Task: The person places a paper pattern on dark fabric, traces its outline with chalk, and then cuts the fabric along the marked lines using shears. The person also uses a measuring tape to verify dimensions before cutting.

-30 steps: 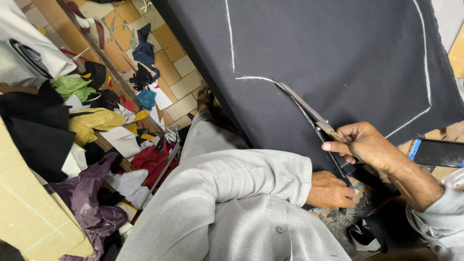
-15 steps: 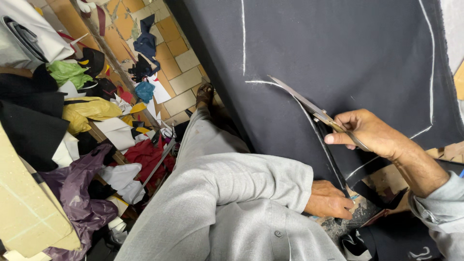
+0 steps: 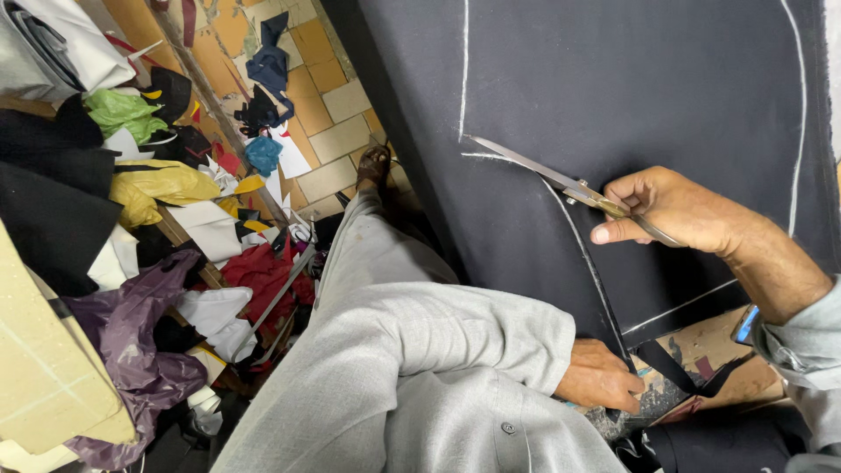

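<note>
A large sheet of dark fabric (image 3: 613,79) marked with white chalk lines lies over a table. My right hand (image 3: 679,210) grips long metal scissors (image 3: 534,166), whose blades lie along a chalk line with the tips near a chalk corner. My left hand (image 3: 600,377), in a grey sleeve, rests on the near edge of the fabric by a loose cut strip (image 3: 679,372). The cut runs along the chalk line between the two hands.
Heaps of coloured cloth scraps (image 3: 158,193) fill shelves and the tiled floor (image 3: 333,96) at the left. A purple plastic bag (image 3: 131,342) hangs below them. My foot in a sandal (image 3: 375,166) stands by the table edge. The worn tabletop (image 3: 701,350) shows under the fabric.
The view has shifted and drawn nearer. My right hand has pushed the scissors farther along the chalk line toward the corner. My left hand has stayed at the fabric's near edge.
</note>
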